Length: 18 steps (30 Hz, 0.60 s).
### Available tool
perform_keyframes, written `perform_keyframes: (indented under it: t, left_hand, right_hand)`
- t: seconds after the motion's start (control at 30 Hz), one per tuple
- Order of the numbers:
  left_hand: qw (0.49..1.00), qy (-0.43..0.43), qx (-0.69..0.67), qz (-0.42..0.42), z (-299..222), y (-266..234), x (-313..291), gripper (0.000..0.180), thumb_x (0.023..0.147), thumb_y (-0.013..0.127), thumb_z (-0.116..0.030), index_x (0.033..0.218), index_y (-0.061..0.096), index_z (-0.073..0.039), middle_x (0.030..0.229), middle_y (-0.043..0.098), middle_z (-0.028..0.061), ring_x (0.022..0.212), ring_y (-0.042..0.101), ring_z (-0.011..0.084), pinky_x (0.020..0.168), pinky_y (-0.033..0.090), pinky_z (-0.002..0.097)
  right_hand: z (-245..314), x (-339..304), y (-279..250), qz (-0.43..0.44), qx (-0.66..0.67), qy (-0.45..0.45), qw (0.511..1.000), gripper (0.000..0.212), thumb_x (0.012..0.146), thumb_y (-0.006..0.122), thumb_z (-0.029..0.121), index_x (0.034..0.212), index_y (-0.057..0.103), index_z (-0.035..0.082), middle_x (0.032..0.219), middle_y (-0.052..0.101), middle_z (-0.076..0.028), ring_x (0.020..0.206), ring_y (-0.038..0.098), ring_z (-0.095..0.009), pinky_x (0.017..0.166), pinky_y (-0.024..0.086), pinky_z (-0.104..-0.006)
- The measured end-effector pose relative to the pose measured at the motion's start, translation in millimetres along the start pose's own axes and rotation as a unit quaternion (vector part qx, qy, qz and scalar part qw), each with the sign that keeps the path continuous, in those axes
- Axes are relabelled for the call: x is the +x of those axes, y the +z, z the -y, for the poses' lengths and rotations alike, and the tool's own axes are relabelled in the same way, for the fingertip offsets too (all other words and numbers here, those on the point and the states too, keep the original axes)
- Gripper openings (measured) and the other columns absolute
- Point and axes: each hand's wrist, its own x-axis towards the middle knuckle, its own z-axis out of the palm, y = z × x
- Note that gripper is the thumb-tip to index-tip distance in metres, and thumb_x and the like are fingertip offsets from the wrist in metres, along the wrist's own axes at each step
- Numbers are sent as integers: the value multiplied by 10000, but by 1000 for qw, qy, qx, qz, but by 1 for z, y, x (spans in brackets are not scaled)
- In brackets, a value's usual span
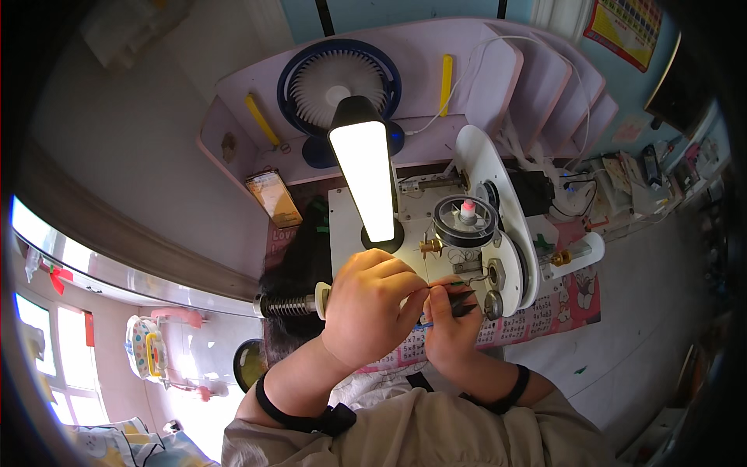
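My left hand (372, 307) is closed in a pinch over the front of a small white-plated machine (348, 210). Its fingertips meet those of my right hand (454, 331), which is closed too. A small dark pointed piece (464, 302) sticks out by the right fingers; its kind is not clear. Whatever the left fingertips pinch is too small to name. Just beyond the hands are a brass fitting (430, 247) and a clear-and-black spool (465, 221) with a pink-and-white knob. A spring-loaded shaft (289, 305) juts out left of my left hand.
A lit lamp (364, 183) rises from the machine plate, before a blue fan (339, 86). Black hair-like fibre (299, 272) lies to the left, near a phone-like slab (274, 198). White side panels with pulleys (510, 272) stand right; a printed pink mat (537, 317) lies beneath.
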Motion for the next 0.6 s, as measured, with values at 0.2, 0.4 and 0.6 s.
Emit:
perform_keyframes:
  t: [0.2, 0.4, 0.6]
  left_hand:
    - [999, -44, -9, 28, -2, -3, 1, 64, 672, 691, -69, 708, 639, -64, 705, 626, 55, 725, 577, 242, 658, 460, 351]
    - [995, -79, -27, 50, -3, -3, 2, 48, 705, 678, -90, 715, 641, -61, 681, 612, 77, 685, 577, 260, 645, 455, 354]
    - [994, -94, -25, 54, -5, -5, 4, 87, 737, 667, -146, 730, 651, -61, 673, 604, 85, 671, 576, 261, 629, 440, 360]
  right_hand:
    - [1, -2, 4, 6, 21, 1, 1000, 64, 909, 572, 69, 957, 543, 38, 847, 560, 18, 725, 461, -25, 660, 386, -178]
    - [2, -3, 5, -11, 32, 22, 999, 59, 909, 571, 68, 951, 548, 34, 842, 558, 27, 723, 459, -15, 650, 383, -174]
    - [6, -4, 6, -20, 40, 30, 999, 55, 910, 571, 71, 939, 552, 29, 823, 554, 24, 699, 460, -17, 638, 382, -171]
